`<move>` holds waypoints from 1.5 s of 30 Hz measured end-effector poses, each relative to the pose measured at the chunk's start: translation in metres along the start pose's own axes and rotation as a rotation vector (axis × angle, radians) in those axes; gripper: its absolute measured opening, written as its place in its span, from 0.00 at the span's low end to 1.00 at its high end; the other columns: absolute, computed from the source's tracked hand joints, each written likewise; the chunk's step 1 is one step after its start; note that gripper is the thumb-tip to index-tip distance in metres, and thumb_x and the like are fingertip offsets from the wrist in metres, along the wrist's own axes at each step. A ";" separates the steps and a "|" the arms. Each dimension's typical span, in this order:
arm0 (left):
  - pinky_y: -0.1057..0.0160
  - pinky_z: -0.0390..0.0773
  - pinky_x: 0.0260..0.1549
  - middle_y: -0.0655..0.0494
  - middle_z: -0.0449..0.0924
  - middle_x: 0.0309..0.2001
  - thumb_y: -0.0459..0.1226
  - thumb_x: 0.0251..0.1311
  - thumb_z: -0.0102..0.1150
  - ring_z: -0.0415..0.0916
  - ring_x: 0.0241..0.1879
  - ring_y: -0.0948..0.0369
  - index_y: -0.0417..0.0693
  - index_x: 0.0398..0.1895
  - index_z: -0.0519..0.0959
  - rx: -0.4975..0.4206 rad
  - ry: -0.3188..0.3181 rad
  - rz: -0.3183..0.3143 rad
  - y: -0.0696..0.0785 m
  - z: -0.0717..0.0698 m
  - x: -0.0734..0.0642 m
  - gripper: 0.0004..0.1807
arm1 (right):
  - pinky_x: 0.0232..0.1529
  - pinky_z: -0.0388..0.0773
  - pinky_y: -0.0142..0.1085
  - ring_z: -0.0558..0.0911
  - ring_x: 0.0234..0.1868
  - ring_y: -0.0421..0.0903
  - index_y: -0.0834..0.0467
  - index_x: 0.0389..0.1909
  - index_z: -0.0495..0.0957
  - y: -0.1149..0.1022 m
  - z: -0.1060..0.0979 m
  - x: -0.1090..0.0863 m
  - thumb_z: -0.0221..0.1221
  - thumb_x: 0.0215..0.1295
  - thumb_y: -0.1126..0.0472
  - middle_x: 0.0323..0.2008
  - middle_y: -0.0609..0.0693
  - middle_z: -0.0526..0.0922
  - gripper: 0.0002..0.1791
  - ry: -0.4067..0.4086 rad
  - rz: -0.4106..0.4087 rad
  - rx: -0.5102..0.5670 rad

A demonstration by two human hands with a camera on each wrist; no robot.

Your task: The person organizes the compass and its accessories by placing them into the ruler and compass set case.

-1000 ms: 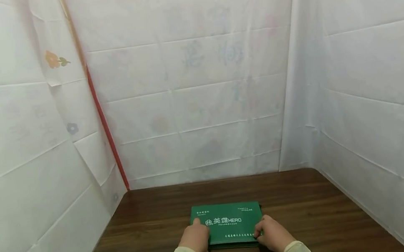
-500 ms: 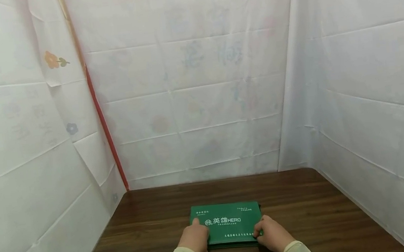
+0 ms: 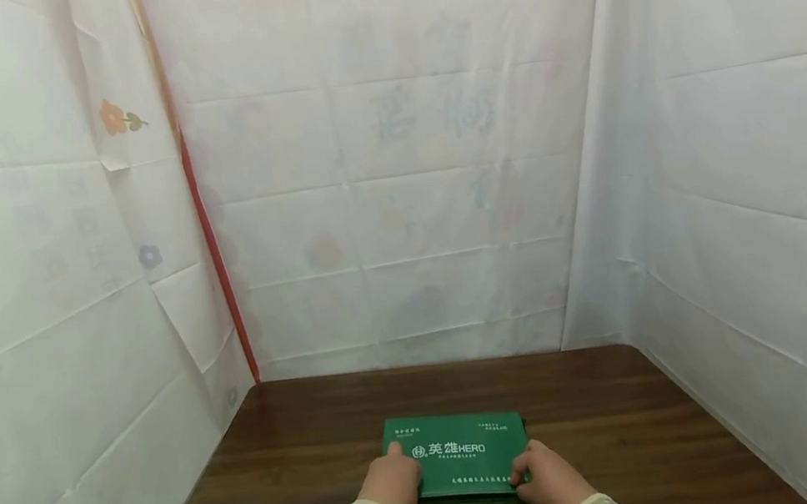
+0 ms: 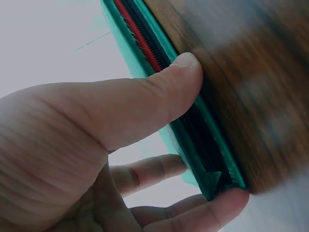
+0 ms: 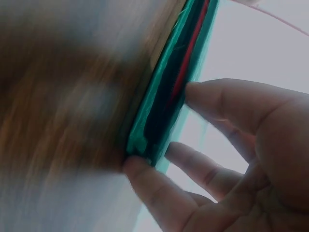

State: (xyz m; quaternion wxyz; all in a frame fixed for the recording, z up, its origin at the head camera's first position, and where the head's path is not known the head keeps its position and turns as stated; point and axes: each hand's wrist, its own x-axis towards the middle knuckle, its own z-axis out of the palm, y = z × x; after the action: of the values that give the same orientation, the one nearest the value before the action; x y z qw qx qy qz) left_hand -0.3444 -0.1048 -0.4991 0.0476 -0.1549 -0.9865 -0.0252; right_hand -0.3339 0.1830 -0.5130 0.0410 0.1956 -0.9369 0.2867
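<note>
A flat green zip case (image 3: 456, 468) with white "HERO" lettering lies on the dark wooden table in the head view. My left hand (image 3: 392, 482) is at its near left corner, one finger stretched over the top. In the left wrist view the thumb (image 4: 169, 92) lies across the zipped side, which shows a dark zip (image 4: 145, 36) and a red strip, while another fingertip meets the corner. At the near right corner, my right hand (image 3: 549, 476) holds the edge with bent fingers. Its thumb tip (image 5: 200, 94) touches the case's edge in the right wrist view.
The brown tabletop (image 3: 305, 432) reaches back to a white sheet (image 3: 410, 302). Further white sheets form a left wall (image 3: 43, 330) and a right wall (image 3: 772, 240). A red strip (image 3: 215, 258) runs down the back left corner.
The head view has shifted slightly, so table, case and hands appear a little lower. Both hands keep the same place on the case.
</note>
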 end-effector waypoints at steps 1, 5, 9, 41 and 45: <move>0.54 0.85 0.34 0.48 0.76 0.43 0.36 0.36 0.90 0.76 0.31 0.55 0.54 0.32 0.88 -0.004 0.005 0.000 0.000 -0.001 0.001 0.18 | 0.36 0.76 0.39 0.77 0.38 0.43 0.54 0.28 0.86 -0.001 -0.002 0.000 0.69 0.53 0.73 0.37 0.48 0.75 0.09 0.000 -0.002 0.000; 0.47 0.85 0.37 0.44 0.75 0.50 0.37 0.38 0.90 0.77 0.38 0.45 0.54 0.29 0.84 -0.118 -0.041 -0.009 0.001 -0.006 -0.002 0.19 | 0.34 0.73 0.41 0.74 0.36 0.46 0.54 0.31 0.82 -0.002 -0.006 -0.002 0.71 0.51 0.72 0.38 0.50 0.72 0.12 -0.072 0.029 0.008; 0.46 0.78 0.34 0.45 0.66 0.48 0.36 0.42 0.88 0.67 0.41 0.40 0.52 0.26 0.77 -0.364 -0.149 -0.038 0.000 -0.010 -0.017 0.22 | 0.33 0.69 0.45 0.70 0.34 0.51 0.53 0.38 0.77 -0.002 -0.008 -0.010 0.76 0.56 0.66 0.40 0.54 0.65 0.17 -0.261 0.076 0.050; 0.54 0.80 0.41 0.61 0.87 0.44 0.53 0.60 0.75 0.74 0.41 0.59 0.58 0.50 0.89 -0.279 0.210 0.103 -0.018 -0.075 -0.026 0.18 | 0.41 0.84 0.38 0.84 0.41 0.40 0.47 0.51 0.88 -0.037 -0.063 -0.016 0.76 0.59 0.62 0.42 0.39 0.84 0.19 0.374 -0.015 -0.106; 0.48 0.81 0.48 0.59 0.88 0.42 0.49 0.66 0.72 0.80 0.42 0.55 0.55 0.50 0.87 -0.122 0.148 0.118 -0.015 -0.093 -0.003 0.15 | 0.39 0.83 0.35 0.84 0.40 0.39 0.50 0.55 0.88 -0.037 -0.078 0.007 0.71 0.66 0.63 0.41 0.42 0.85 0.17 0.259 0.018 -0.108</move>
State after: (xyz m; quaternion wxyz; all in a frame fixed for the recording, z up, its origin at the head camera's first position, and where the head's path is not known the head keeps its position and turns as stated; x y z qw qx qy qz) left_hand -0.3388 -0.1261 -0.4073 0.1123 -0.2131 -0.9660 -0.0936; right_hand -0.3280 0.1952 -0.4277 0.1695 0.1463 -0.9396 0.2590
